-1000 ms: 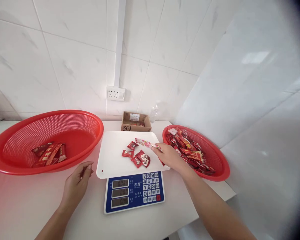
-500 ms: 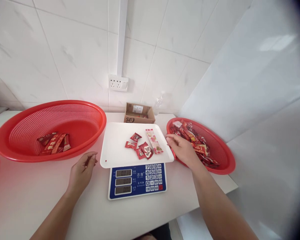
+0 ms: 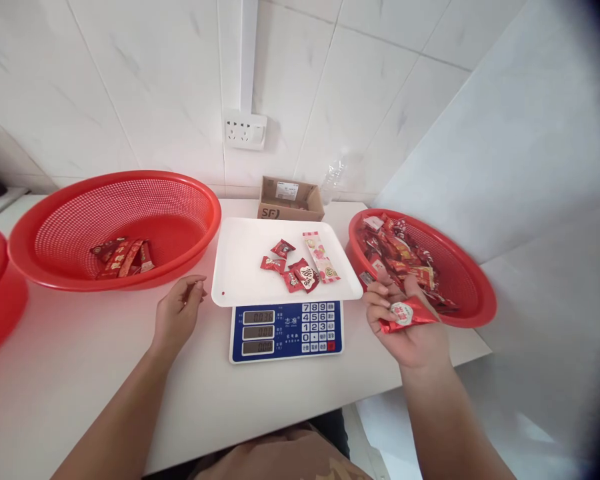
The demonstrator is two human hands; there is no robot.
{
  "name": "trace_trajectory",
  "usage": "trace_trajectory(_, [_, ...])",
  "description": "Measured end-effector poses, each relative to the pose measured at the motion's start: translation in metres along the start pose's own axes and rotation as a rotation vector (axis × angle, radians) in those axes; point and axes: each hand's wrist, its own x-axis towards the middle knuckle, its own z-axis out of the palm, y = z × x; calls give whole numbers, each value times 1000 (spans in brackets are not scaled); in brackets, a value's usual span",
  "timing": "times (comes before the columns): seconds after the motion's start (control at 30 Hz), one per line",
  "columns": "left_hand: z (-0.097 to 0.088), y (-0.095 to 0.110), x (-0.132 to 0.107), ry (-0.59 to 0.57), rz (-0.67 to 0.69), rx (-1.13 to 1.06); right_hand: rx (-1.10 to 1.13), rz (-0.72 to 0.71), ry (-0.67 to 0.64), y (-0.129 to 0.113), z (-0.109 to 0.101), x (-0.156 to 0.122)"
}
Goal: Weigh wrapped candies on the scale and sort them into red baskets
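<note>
My right hand (image 3: 405,333) is turned palm up in front of the right basket, with a red wrapped candy (image 3: 406,315) held across its palm under the thumb. The candy has a pale round label. My left hand (image 3: 183,307) hovers over the table just left of the weighing tray, fingers curled and thumb against them; whatever they may hold is hidden. On the white tray (image 3: 243,267) of the digital scale (image 3: 285,333) lie several small red candies (image 3: 305,275) and one long pink-and-white packet (image 3: 321,257).
To the left, a red perforated basket (image 3: 50,267) holds several long red packets (image 3: 123,259). Another red basket (image 3: 483,300), full of red packets, stands at right near the table edge. Behind the scale are a cardboard box (image 3: 293,213) and a clear plastic bottle (image 3: 333,179).
My right hand has come back from the right basket's near rim, turned palm up, and now shows a red candy. The left hand stays curled beside the tray. The view has tilted down.
</note>
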Motion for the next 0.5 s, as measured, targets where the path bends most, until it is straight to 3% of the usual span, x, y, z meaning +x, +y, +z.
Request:
trace_trajectory(0.07, [0, 1, 0, 14, -2, 10, -1, 127, 11, 16, 1, -13])
trace_trajectory(0.2, [0, 2, 1, 18, -1, 16, -198, 683, 40, 53, -1, -41])
trace_trajectory(0.27, [1, 2, 1, 14, -2, 9, -336, 852, 29, 65, -5, -50])
trace_trajectory(0.37, [1, 1, 0, 12, -2, 6, -525, 873, -5, 70, -9, -55])
trace_trajectory(0.5, [0, 0, 0, 9, -6, 10, -625, 644, -130, 55, -5, -53])
